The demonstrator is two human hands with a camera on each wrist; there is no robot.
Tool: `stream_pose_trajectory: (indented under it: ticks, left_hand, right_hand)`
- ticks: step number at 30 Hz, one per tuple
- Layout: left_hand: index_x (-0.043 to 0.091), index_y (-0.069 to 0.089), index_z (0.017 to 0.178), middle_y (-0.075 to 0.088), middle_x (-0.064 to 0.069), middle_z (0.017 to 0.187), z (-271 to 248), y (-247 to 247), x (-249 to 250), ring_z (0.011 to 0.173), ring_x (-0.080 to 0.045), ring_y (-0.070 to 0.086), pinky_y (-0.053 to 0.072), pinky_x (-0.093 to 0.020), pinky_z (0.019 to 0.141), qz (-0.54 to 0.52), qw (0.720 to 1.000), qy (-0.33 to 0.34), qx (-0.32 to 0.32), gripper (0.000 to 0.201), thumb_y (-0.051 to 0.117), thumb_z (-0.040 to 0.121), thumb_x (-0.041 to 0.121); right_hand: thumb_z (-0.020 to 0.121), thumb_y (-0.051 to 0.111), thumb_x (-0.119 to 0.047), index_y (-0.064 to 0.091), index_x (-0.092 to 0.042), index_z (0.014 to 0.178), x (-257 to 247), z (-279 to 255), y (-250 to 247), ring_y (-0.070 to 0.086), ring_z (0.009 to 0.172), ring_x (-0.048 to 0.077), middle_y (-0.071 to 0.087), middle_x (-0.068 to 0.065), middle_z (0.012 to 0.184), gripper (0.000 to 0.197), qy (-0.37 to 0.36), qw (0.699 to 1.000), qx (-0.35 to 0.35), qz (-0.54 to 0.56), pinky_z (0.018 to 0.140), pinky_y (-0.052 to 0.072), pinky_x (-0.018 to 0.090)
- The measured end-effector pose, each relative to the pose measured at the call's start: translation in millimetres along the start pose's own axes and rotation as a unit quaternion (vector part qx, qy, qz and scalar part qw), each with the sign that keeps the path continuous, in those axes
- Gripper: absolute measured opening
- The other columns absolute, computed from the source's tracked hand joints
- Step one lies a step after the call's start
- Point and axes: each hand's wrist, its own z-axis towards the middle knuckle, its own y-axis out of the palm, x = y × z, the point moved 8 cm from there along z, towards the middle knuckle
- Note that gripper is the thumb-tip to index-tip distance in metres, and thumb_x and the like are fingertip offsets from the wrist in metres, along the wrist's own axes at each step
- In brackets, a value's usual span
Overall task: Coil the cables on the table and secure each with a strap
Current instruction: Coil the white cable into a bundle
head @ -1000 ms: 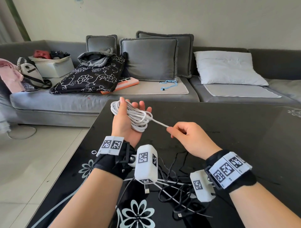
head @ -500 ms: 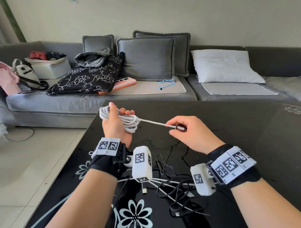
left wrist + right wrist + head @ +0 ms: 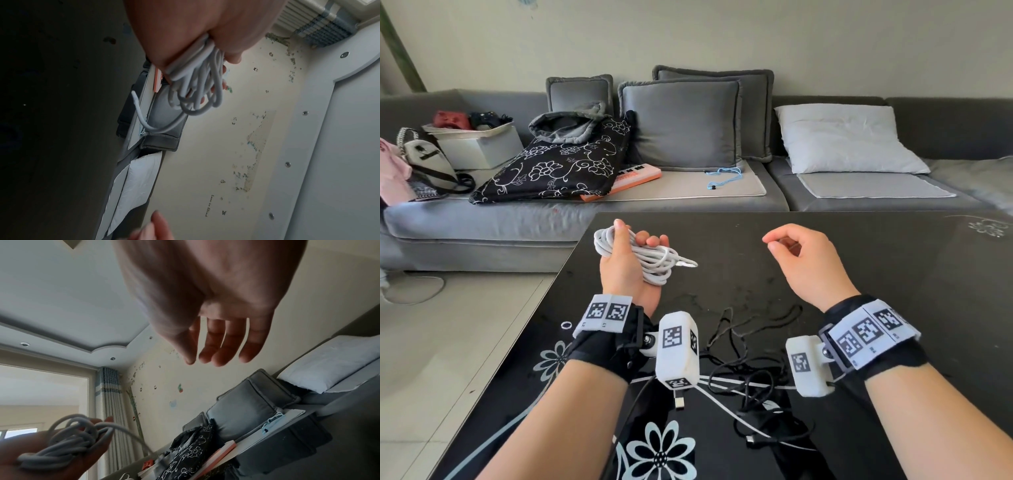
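Note:
My left hand [image 3: 631,260] is raised above the black table [image 3: 893,274] and grips a coiled white cable [image 3: 650,262], thumb over the loops. In the left wrist view the white cable [image 3: 197,84] hangs in loops from the fingers, its free end sticking out. The free end [image 3: 686,263] points right in the head view. My right hand [image 3: 801,260] hovers to the right, apart from the cable, fingers loosely curled and holding nothing; the right wrist view shows its fingers [image 3: 218,345] hanging relaxed, with the white cable [image 3: 68,443] at lower left. No strap is visible.
A tangle of black cables [image 3: 756,370] and a thin white cable [image 3: 726,404] lies on the table below my wrists. A USB plug [image 3: 679,402] lies near the left wrist. Behind the table stands a grey sofa [image 3: 688,202] with cushions, a patterned bag and a white box.
My right hand let go of the white cable's end and moved right. The cable's tail now lies short beside the coil in my left hand.

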Motion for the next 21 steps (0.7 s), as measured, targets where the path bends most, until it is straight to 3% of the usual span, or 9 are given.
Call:
stream_pose_trajectory:
  ticks: [3,6,8,10,13,15,17,19,21]
  left_hand:
    - [0.016,0.05,0.087,0.05,0.002,0.063,-8.5,11.5,-10.3,0.051,-0.011,0.052,0.057,-0.033,0.073,0.003,0.999,-0.021,-0.026,0.026,0.051,0.102,0.038]
    - [0.017,0.05,0.087,0.049,0.003,0.062,-16.6,22.7,-17.8,0.051,-0.011,0.05,0.057,-0.033,0.071,0.016,0.998,-0.031,-0.044,0.025,0.051,0.103,0.037]
    - [0.017,0.049,0.086,0.048,0.003,0.062,-21.3,30.5,-21.4,0.05,-0.011,0.049,0.056,-0.033,0.069,0.027,0.997,-0.034,-0.061,0.025,0.051,0.102,0.037]
    - [0.018,0.05,0.085,0.048,0.003,0.062,-25.5,37.1,-23.2,0.049,-0.011,0.049,0.055,-0.032,0.065,0.04,0.996,-0.038,-0.074,0.025,0.051,0.102,0.036]
    - [0.019,0.052,0.084,0.047,0.004,0.062,-29.6,41.6,-19.7,0.047,-0.009,0.046,0.049,-0.026,0.055,0.068,0.994,-0.029,-0.077,0.024,0.05,0.103,0.035]
    - [0.02,0.051,0.083,0.046,0.005,0.061,-30.4,41.3,-16.4,0.045,-0.008,0.043,0.045,-0.023,0.049,0.088,0.993,-0.022,-0.069,0.024,0.05,0.103,0.035]
    - [0.021,0.05,0.08,0.042,0.006,0.058,-30.1,39.1,-15.4,0.041,-0.006,0.037,0.039,-0.02,0.043,0.097,0.993,-0.026,-0.06,0.026,0.052,0.102,0.035]
    - [0.022,0.05,0.076,0.035,0.007,0.055,-29.7,35.9,-17.4,0.038,-0.005,0.03,0.032,-0.019,0.038,0.102,0.993,-0.038,-0.047,0.029,0.055,0.1,0.037]
    - [0.022,0.052,0.077,0.028,0.008,0.052,-29.7,32.8,-20.5,0.037,-0.005,0.025,0.028,-0.019,0.035,0.114,0.992,-0.05,-0.036,0.028,0.058,0.098,0.039]
  right_hand:
    - [0.086,0.07,-0.018,0.071,-0.027,0.095,-7.9,-3.6,10.4,0.061,0.074,0.006,0.069,-0.006,0.085,0.012,0.003,0.999,-0.023,0.043,0.069,0.044,0.011]
    - [0.08,0.079,-0.024,0.069,-0.031,0.108,-25.2,-10.7,31.8,0.064,0.086,0.003,0.069,-0.011,0.099,0.03,-0.022,0.992,-0.104,0.062,0.071,0.043,0.007]
    - [0.081,0.079,-0.027,0.069,-0.034,0.113,-35.6,-15.9,43.2,0.063,0.086,0.004,0.067,-0.012,0.104,0.034,-0.051,0.988,-0.143,0.038,0.071,0.044,0.011]
    - [0.086,0.074,-0.027,0.073,-0.033,0.106,-41.6,-19.5,47.8,0.061,0.07,0.009,0.069,-0.008,0.095,0.021,-0.062,0.986,-0.156,0.018,0.069,0.048,0.022]
    - [0.09,0.07,-0.029,0.075,-0.03,0.097,-40.5,-22.8,49.8,0.056,0.054,0.016,0.07,0.005,0.069,0.008,-0.045,0.984,-0.174,0.023,0.059,0.047,0.024]
    - [0.089,0.072,-0.026,0.075,-0.029,0.093,-41.6,-23.2,49.8,0.063,0.062,0.021,0.07,0.003,0.078,0.006,-0.046,0.983,-0.171,0.05,0.064,0.053,0.03]
    - [0.087,0.075,-0.021,0.075,-0.028,0.089,-44.8,-21.0,46.7,0.064,0.071,0.018,0.061,-0.001,0.092,0.007,-0.066,0.985,-0.147,0.056,0.072,0.054,0.029]
    - [0.086,0.075,-0.019,0.076,-0.029,0.087,-47.2,-19.6,42.2,0.061,0.07,0.019,0.054,0.0,0.085,0.01,-0.075,0.989,-0.118,0.045,0.074,0.054,0.03]
    - [0.088,0.072,-0.017,0.076,-0.03,0.088,-48.5,-20.0,40.1,0.061,0.064,0.024,0.056,-0.004,0.07,0.014,-0.069,0.99,-0.108,0.055,0.072,0.057,0.042]
